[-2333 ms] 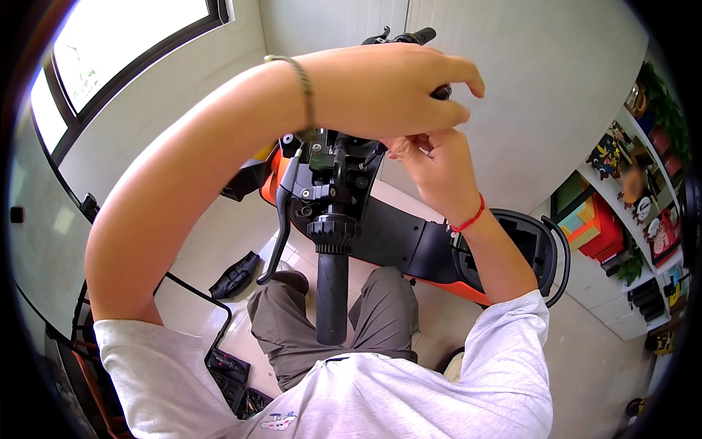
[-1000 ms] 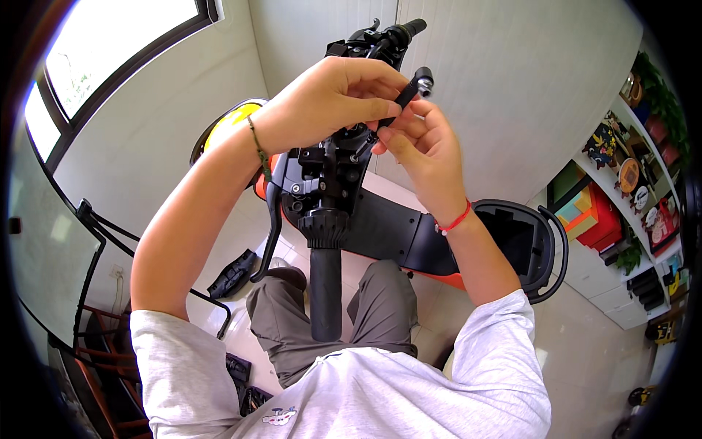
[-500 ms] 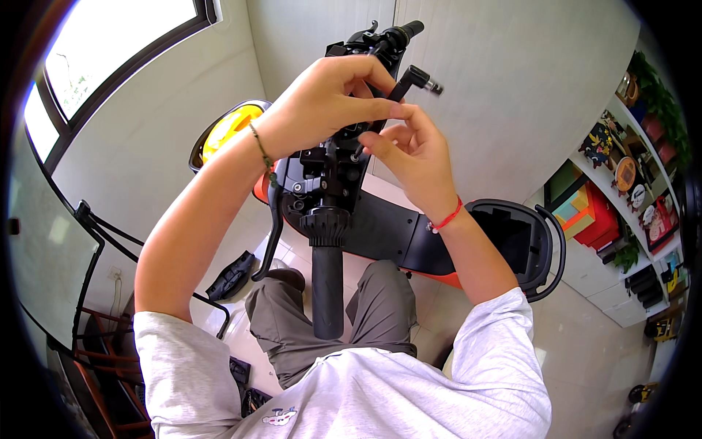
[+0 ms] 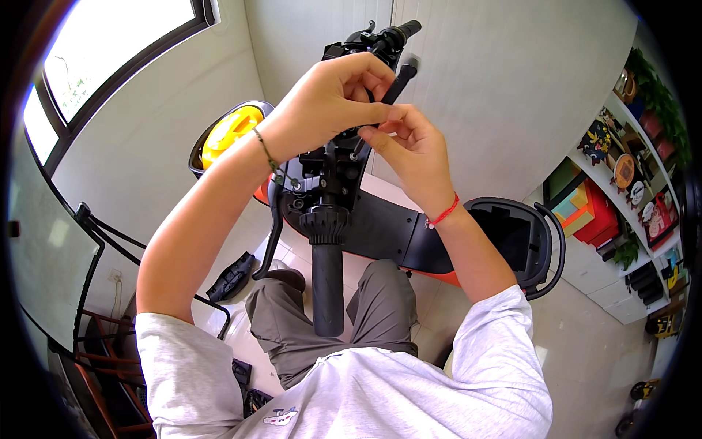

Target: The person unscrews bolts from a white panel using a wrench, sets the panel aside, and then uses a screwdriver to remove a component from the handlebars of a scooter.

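Observation:
Above the handlebar of a black and orange scooter, both my hands work close together. My left hand is closed, its thumb and fingers curled on a slim black rod that slants up past the fingers; the rod's upper tip is smeared by motion. My right hand is pinched just below, fingertips meeting the left thumb; what it grips is hidden. A thin metal stem rises from the bar beside the right thumb. The brake lever curves down left of the black ribbed grip.
The scooter's footboard stretches right to a black rear carrier. A yellow helmet sits in a basket at left. Shelves with ornaments line the right wall. A black object lies on the tiled floor.
The black rod has turned in my fingers: its bent end with a silver tip pointed right before and is now a blur near the top. Both hands stay almost in place.

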A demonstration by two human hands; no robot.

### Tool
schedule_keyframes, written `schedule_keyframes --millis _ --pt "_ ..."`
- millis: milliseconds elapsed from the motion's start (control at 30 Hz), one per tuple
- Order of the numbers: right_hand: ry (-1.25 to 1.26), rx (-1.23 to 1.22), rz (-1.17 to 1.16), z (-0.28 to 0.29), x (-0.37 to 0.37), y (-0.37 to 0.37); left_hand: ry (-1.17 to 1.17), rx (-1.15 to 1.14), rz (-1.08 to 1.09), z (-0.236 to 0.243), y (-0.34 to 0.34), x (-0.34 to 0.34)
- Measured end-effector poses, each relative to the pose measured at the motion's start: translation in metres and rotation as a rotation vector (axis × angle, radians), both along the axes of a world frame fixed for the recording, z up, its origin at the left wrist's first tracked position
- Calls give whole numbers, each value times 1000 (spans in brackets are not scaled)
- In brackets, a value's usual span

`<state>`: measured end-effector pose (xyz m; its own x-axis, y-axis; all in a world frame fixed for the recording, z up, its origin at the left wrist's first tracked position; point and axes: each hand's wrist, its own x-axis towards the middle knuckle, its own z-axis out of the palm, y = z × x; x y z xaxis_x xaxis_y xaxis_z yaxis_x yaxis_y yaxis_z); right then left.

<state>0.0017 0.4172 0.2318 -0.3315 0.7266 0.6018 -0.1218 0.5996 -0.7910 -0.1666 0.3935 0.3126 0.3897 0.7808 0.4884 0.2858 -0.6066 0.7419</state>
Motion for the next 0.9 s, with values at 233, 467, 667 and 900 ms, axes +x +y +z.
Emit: schedule_keyframes --millis 233,467,667,900 --pt "216 -161 136 4 -2 -10 56 -113 29 0 1 -8" --pt "-53 52 -30 3 -5 -2 47 52 -13 -7 11 -10" --pt "224 -94 117 1 -8 -5 -108 -103 -89 -4 4 -8" --pt "44 65 3 -2 -8 0 34 72 20 -5 3 -3"
